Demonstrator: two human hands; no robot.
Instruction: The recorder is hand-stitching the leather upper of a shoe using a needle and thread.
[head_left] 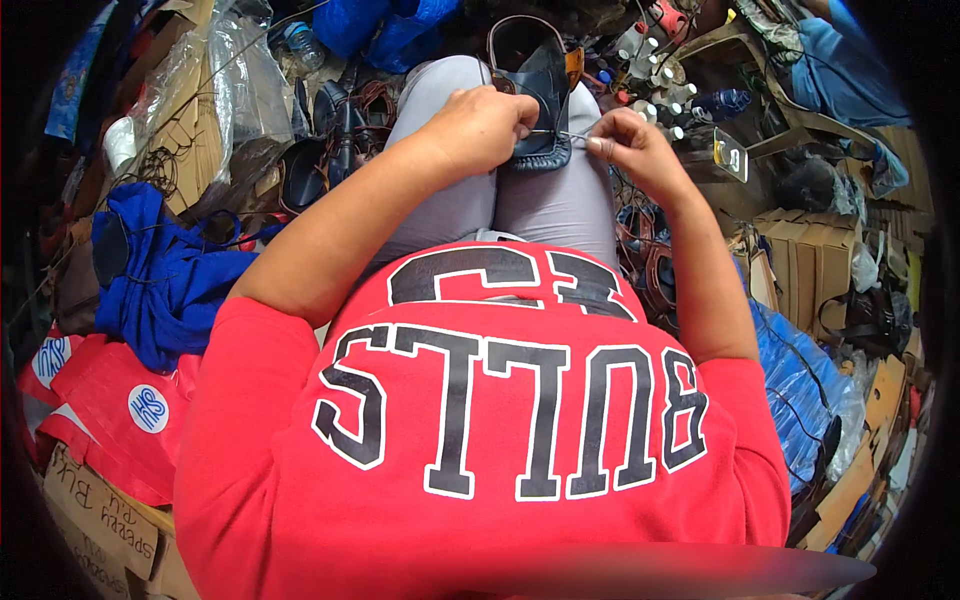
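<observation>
A dark navy shoe point(541, 90) rests on my lap between my knees, its rounded, gathered toe toward me and its opening away from me. My left hand point(487, 127) is closed at the shoe's left side, fingers curled; what they hold is hidden. On the other side, my right hand point(632, 150) pinches a thin pale thread point(574, 135) between thumb and fingertips. The thread runs to the shoe just above the toe. Whether a needle is on it is too small to tell. A brown piece point(574, 64) shows at the shoe's upper right edge.
Small bottles with white caps point(660, 75) crowd the area beyond my right hand, near a clear-sided container point(728, 155). More dark shoes point(303, 175) lie left of my knees. Blue cloth point(160, 280) and red bags point(120, 410) are at left, blue plastic sheeting point(795, 375) at right.
</observation>
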